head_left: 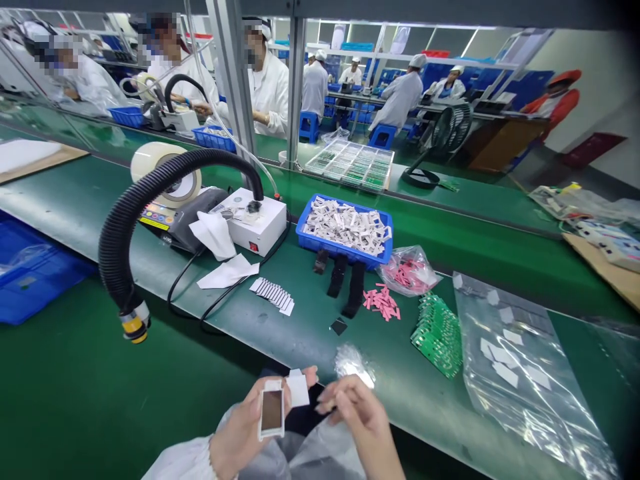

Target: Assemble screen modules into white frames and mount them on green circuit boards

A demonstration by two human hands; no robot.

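Observation:
My left hand is closed round a small display in a white frame, its dark screen facing up. A small white card sticks out by the same hand's fingertips. Just to the right, my right hand has its fingers curled and the thumb near the fingertips; whatever they may pinch is too small to make out. On the bench edge beyond it lies a heap of clear plastic film pieces. Farther back are a small black square, loose pink strips and a row of white labels.
A blue bin of white frames stands behind the strips. Green circuit boards and a clear bag lie right. Left are a black hose, a white box and a tape dispenser. Co-workers sit beyond.

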